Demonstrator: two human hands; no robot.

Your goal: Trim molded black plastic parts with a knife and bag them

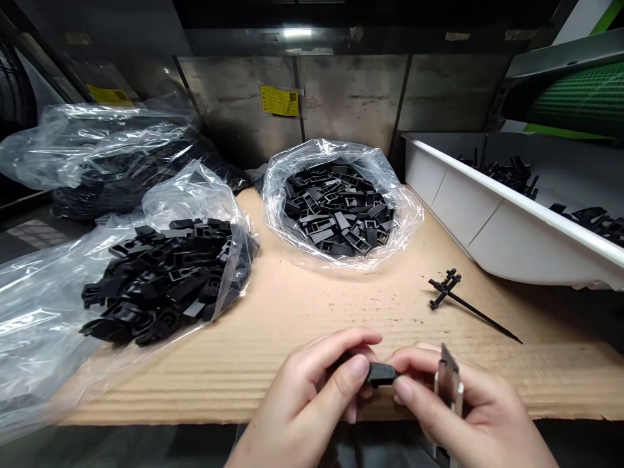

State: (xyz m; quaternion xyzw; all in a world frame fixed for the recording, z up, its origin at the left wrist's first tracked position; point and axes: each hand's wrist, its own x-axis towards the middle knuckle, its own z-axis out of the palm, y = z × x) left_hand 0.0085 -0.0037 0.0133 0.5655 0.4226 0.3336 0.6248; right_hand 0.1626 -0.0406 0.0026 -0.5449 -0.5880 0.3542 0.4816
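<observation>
Near the front edge of the cardboard, my left hand [316,383] pinches a small black plastic part [381,374] between thumb and fingers. My right hand [463,403] closes on the right end of the same part with thumb and forefinger. Tucked in the right hand is a utility knife [448,380], its blade pointing up past the fingers. The knife's lower end is hidden by the hand. To the right lies a thin black plastic sprue [451,292] with a long stem and short stubs.
An open clear bag [336,208] of black rectangular parts stands at the back middle. Another bag [166,279] spills black parts at left, with a fuller bag [121,156] behind. A white bin [453,201] with black pieces bounds the right. Cardboard [292,312] covers the table.
</observation>
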